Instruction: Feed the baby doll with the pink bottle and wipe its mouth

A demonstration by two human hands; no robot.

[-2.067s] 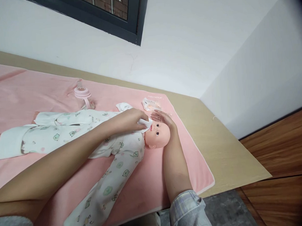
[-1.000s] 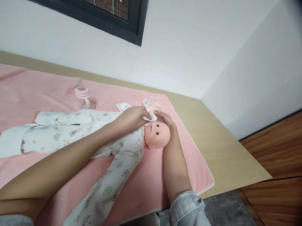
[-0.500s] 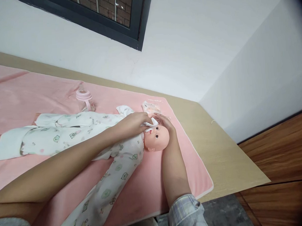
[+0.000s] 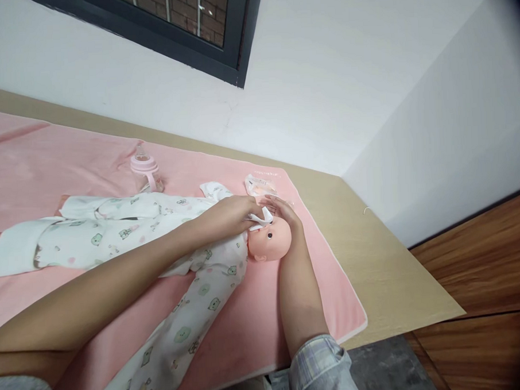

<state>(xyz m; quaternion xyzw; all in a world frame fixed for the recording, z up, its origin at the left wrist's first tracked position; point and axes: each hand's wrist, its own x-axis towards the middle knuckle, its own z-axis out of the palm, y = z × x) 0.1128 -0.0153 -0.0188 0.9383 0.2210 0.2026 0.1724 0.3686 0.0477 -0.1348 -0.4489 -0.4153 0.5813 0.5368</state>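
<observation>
A bald baby doll (image 4: pixel 278 240) in a white printed romper (image 4: pixel 215 260) lies on its back, its head to the right. My left hand (image 4: pixel 237 213) reaches over the chest and pinches a folded white wipe (image 4: pixel 261 219) against the face, covering the mouth and one eye; the other eye shows. My right hand (image 4: pixel 286 210) is curved round the top and far side of the head, touching it. Some of its fingertips are hidden behind the wipe and the head.
A pink blanket (image 4: pixel 329 295) covers much of the wooden table (image 4: pixel 375 276). A pink-lidded baby bottle (image 4: pixel 145 170) stands beyond the doll's legs. A clear plastic packet (image 4: pixel 259 184) lies just past my hands. Behind the table are a white wall and a dark window frame (image 4: pixel 232 64).
The wipe has shifted slightly upward on the face and now covers the far eye, which showed before. My right hand stays in place.
</observation>
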